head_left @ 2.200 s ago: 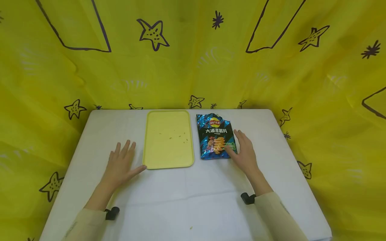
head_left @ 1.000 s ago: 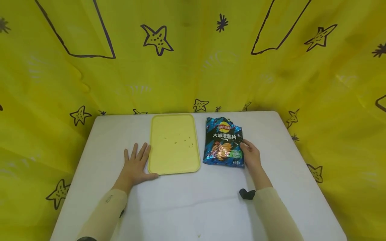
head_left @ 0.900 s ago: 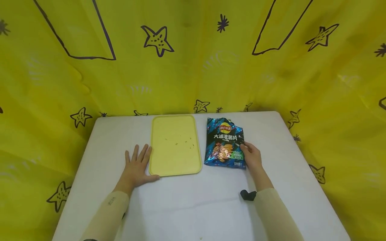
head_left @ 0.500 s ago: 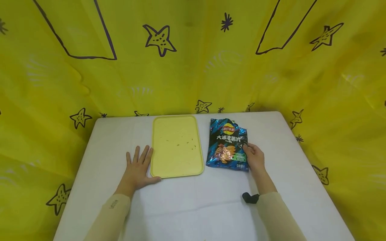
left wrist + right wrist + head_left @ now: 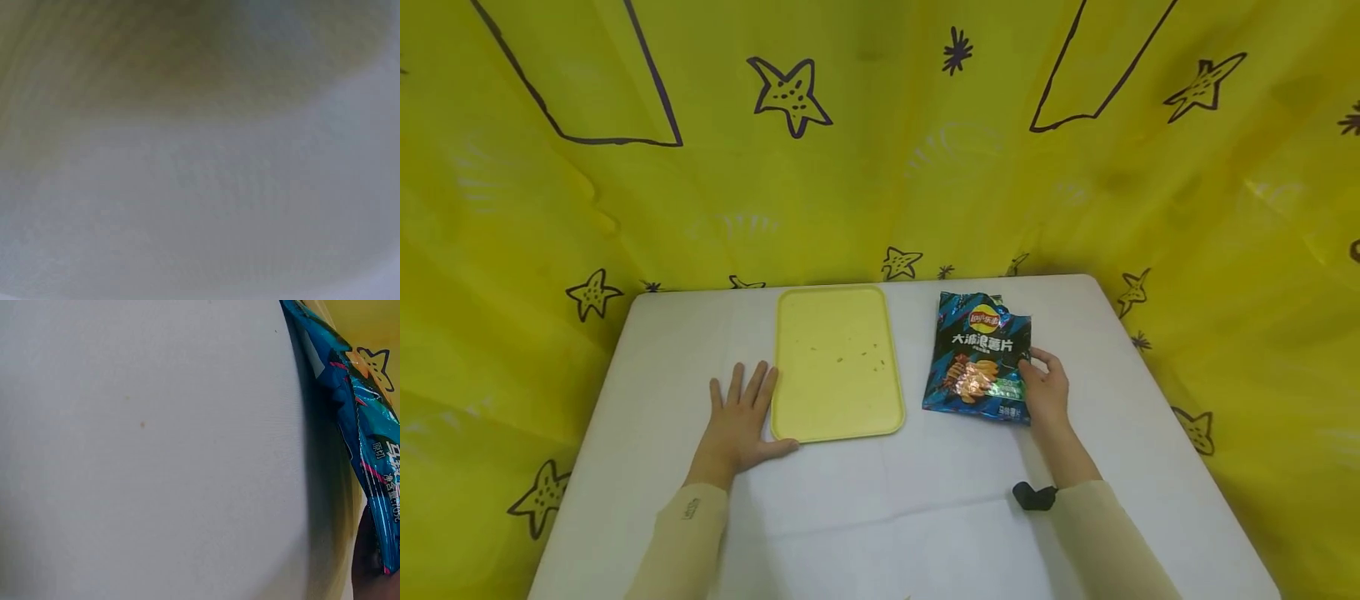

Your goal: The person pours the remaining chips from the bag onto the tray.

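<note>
A blue and black bag of potato chips [image 5: 973,362], torn along its top, is at the table's right half. My right hand [image 5: 1049,396] pinches its right edge, thumb on the printed front and the other fingers mostly behind. In the right wrist view, the lower end of the bag shows at the right, with a dark bit of the hand in the bottom corner. My left hand [image 5: 741,425] lies with fingers spread along the left side of a yellow tray [image 5: 835,408], thumb at its near left corner. The left wrist view is a blur.
Several small crumbs [image 5: 864,354] lie on the tray. Under everything is a white-covered table [image 5: 865,500], with a few specks on the cloth. A yellow curtain [image 5: 850,192] with drawn starfish hangs along the table's back and sides.
My right hand has gone from touching the bag to gripping its edge, and the bag has shifted right, away from the tray. My left hand has come up against the tray's side.
</note>
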A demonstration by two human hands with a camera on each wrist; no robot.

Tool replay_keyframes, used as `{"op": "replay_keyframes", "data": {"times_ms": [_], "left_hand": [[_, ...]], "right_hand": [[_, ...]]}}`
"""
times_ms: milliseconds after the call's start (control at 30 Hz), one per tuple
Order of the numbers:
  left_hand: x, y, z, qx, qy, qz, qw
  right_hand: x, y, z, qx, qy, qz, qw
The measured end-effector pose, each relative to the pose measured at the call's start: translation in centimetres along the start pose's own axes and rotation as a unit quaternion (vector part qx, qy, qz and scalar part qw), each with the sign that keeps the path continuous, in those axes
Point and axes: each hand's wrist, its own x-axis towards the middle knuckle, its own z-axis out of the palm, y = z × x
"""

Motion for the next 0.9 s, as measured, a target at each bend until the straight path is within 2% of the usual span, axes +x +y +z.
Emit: {"op": "replay_keyframes", "data": {"times_ms": [200, 467, 633, 767, 900], "left_hand": [[-0.2, 0.0, 0.2, -0.003, 0.0, 0.003, 1.0], [0.1, -0.1, -0.4, 0.013, -0.007, 0.005, 0.9999], [0.1, -0.2, -0.4, 0.002, -0.005, 0.007, 1.0], [-0.1, -0.1, -0.2, -0.001, -0.007, 0.004, 1.0], [-0.1, 0.0, -0.4, 0.007, -0.005, 0.002, 1.0]], "right_hand": [[-0.2, 0.2, 0.2, 0.02, -0.003, -0.039, 0.999], [-0.4, -0.4, 0.7, 0.027, 0.002, -0.146, 0.989], [-1.3, -1.7, 0.7, 0.032, -0.003, -0.17, 0.985], [-2.6, -3.7, 0.5, 0.011, -0.004, -0.185, 0.983], [-3.7, -5.3, 0.4, 0.0, -0.007, -0.219, 0.976]]}}
